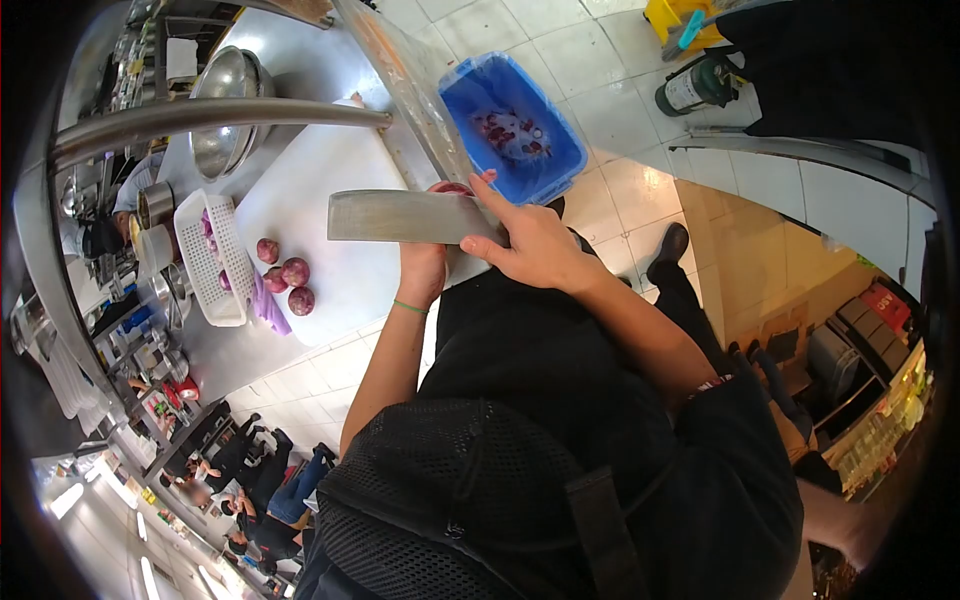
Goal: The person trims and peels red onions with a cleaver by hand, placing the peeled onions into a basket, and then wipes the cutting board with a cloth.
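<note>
A wide cleaver [400, 217] is in my right hand [530, 245], its blade pointing left across the near edge of the white cutting board [350, 165]. Behind the blade, my left hand [424, 268] is closed around a red onion [450, 188], of which only a part shows. Several whole red onions [294, 271] lie on the board to the left. Beside them is a white perforated basket [215, 260] with onion pieces inside, and a purple cloth or bag [267, 308] lies near its lower end.
A blue bin [560, 130] with onion scraps stands on the tiled floor beyond my hands. Metal bowls [222, 125] sit behind the board under a metal rail [280, 112]. A green canister [690, 90] stands at the upper right. Other people are at the lower left.
</note>
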`<state>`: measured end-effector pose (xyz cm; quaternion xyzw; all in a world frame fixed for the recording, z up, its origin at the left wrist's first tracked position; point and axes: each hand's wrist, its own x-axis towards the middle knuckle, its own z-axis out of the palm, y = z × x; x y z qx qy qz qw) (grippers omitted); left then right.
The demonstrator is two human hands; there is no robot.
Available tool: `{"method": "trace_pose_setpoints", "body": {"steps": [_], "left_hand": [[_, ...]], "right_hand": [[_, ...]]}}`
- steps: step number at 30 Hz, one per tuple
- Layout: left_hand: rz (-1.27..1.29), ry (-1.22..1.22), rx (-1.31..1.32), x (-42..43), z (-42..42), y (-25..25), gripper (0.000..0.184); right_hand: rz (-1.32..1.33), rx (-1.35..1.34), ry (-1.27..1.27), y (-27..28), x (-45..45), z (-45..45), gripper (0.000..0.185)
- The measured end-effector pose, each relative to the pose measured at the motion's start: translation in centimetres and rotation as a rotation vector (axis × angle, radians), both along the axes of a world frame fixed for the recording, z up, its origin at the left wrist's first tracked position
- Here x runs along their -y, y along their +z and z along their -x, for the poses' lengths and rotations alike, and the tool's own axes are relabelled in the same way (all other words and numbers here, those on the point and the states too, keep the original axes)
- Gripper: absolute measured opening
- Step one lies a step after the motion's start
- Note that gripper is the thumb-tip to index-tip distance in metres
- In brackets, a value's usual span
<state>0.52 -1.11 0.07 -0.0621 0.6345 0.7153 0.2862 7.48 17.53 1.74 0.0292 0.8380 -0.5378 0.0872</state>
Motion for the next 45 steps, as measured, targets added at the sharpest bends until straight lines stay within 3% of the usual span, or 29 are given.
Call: {"method": "trace_pose_setpoints", "body": {"steps": [5,9,12,13,15,19,24,26,27,29,32,39,41,45], "left_hand": [[0.008,-0.075,-0.044,0.3,0.0,-0.2,0.038],[0.036,-0.032,0.034,0.8,0.0,0.2,0.04],[0.057,-0.057,0.078,0.8,0.1,0.6,0.042],[0.023,-0.039,0.126,0.7,0.1,0.7,0.043],[-0.012,-0.018,0.142,0.6,0.2,0.6,0.043],[-0.061,-0.056,0.165,0.4,0.1,2.4,0.042],[-0.005,-0.008,0.107,0.8,-0.3,1.6,0.04],[0.022,-0.012,0.063,1.3,-0.5,1.0,0.036],[0.022,-0.008,0.062,1.1,-0.5,1.6,0.036],[-0.023,-0.003,0.043,0.9,-0.4,2.3,0.033],[-0.188,0.04,0.048,1.0,-0.5,2.3,0.032],[-0.214,0.088,0.093,0.6,-0.8,2.7,0.031],[-0.221,0.08,0.143,1.1,-0.7,1.9,0.026],[-0.216,0.089,0.153,0.8,-0.7,1.7,0.023]], "right_hand": [[0.003,0.045,0.036,0.7,-0.3,0.1,0.089],[0.131,0.083,0.027,-0.1,-0.3,0.0,0.074],[0.545,0.154,-0.081,-1.6,0.4,0.3,0.061],[0.545,0.152,-0.079,-1.9,0.5,0.2,0.061],[0.911,0.248,-0.173,-1.9,0.4,0.2,0.058],[0.936,0.237,-0.286,-3.0,-0.4,0.8,0.056],[0.798,0.234,-0.212,-2.2,0.1,0.6,0.062],[0.569,0.013,-0.151,-2.9,1.2,-0.1,0.074],[0.569,0.012,-0.147,-1.7,0.9,-0.2,0.074],[0.308,0.113,-0.014,1.5,-0.1,-0.1,0.083],[0.256,0.11,0.006,2.0,-0.3,-0.2,0.085],[0.234,0.102,0.004,0.4,0.3,-0.5,0.077],[0.548,0.058,-0.071,-1.2,0.9,-0.6,0.068],[0.563,0.12,-0.093,-1.6,0.7,-0.7,0.062]]}}
